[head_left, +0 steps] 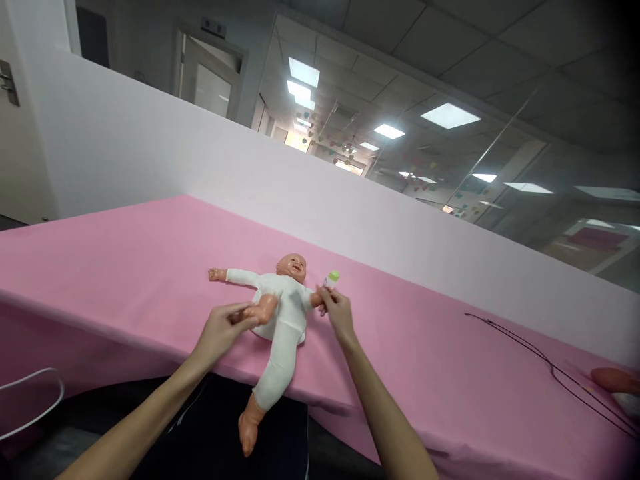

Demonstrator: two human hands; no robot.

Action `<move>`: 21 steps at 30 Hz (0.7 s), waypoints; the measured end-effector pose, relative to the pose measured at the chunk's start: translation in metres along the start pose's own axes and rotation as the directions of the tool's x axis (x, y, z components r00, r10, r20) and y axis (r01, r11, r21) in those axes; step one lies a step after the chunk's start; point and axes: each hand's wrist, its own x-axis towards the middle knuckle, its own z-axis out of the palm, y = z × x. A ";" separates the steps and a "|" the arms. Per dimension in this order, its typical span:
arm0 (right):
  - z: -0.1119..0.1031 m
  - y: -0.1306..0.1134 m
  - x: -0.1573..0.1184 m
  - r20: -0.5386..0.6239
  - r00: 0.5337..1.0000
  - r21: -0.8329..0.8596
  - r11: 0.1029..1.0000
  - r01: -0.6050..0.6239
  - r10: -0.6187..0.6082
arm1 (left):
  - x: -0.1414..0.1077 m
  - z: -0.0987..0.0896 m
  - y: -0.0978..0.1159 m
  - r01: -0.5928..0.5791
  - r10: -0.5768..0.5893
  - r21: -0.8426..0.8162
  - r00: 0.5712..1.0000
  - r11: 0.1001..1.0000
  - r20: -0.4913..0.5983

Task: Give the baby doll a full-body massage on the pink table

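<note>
A baby doll (284, 300) with a white cloth body lies on its back on the pink cloth (400, 347), head toward the wall. One leg is bent up, and my left hand (226, 328) is closed around its foot, which is mostly hidden by my fingers. With fingers pinched together, my right hand (336, 310) grips the doll's hand on the other side. Just beyond those fingers is a small clear container with a green cap (333, 275); whether I touch it I cannot tell. The doll's other leg (275, 373) hangs over the table's front edge toward my lap.
A low white wall (280, 180) runs behind the table, with glass above it. Thin black cables (543, 357) lie on the cloth at right, near an orange-brown object (613, 380) cut off by the frame. A white cable (50, 393) loops at lower left.
</note>
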 end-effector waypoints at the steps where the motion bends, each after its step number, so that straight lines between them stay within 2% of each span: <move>1: -0.014 0.004 0.010 -0.075 0.996 0.041 0.999 -0.034 0.037 | -0.020 -0.009 0.000 0.005 -0.004 0.052 1.000 0.999 -0.016; 2: -0.028 0.010 0.019 -0.157 0.984 0.082 0.994 -0.070 0.082 | -0.042 -0.018 -0.001 0.007 -0.005 0.105 1.000 0.994 -0.014; 4: -0.049 0.028 0.028 -0.290 0.933 0.146 0.974 -0.175 0.211 | -0.087 -0.034 -0.011 -0.001 -0.017 0.223 0.997 0.975 0.081; 6: -0.058 0.049 0.026 -0.360 0.874 0.174 0.944 -0.282 0.327 | -0.122 -0.043 -0.028 -0.003 -0.026 0.270 0.994 0.963 0.105; 8: -0.057 0.065 0.020 -0.384 0.841 0.175 0.925 -0.339 0.381 | -0.139 -0.046 -0.043 0.013 -0.034 0.262 0.996 0.965 0.077; 9: -0.054 0.069 0.017 -0.385 0.838 0.175 0.922 -0.345 0.387 | -0.139 -0.045 -0.046 0.019 -0.037 0.251 0.997 0.968 0.067; 10: -0.051 0.068 0.015 -0.384 0.842 0.178 0.925 -0.336 0.380 | -0.135 -0.044 -0.044 0.020 -0.037 0.242 0.997 0.970 0.067; 12: -0.044 0.055 0.015 -0.360 0.882 0.182 0.950 -0.254 0.305 | -0.113 -0.039 -0.029 -0.004 -0.015 0.238 0.997 0.971 0.081; 14: -0.035 0.031 0.015 -0.302 0.938 0.170 0.978 -0.121 0.169 | -0.079 -0.031 -0.007 -0.057 0.041 0.245 0.997 0.968 0.071; 16: -0.020 0.007 0.010 -0.193 0.980 0.127 0.992 -0.018 0.043 | -0.039 -0.019 0.009 -0.114 0.115 0.224 0.993 0.968 0.009; 18: 0.000 -0.009 -0.001 -0.017 1.000 0.057 0.998 0.016 -0.015 | -0.001 -0.002 0.009 -0.134 0.143 0.178 0.989 0.975 -0.042; 20: 0.018 -0.013 -0.013 0.143 0.989 -0.011 0.999 0.041 -0.039 | 0.028 0.013 -0.001 -0.122 0.121 0.071 0.993 0.990 0.010; 21: 0.025 -0.011 -0.018 0.187 0.982 -0.034 0.998 0.048 -0.041 | 0.035 0.019 -0.007 -0.103 0.103 0.016 0.994 0.995 0.035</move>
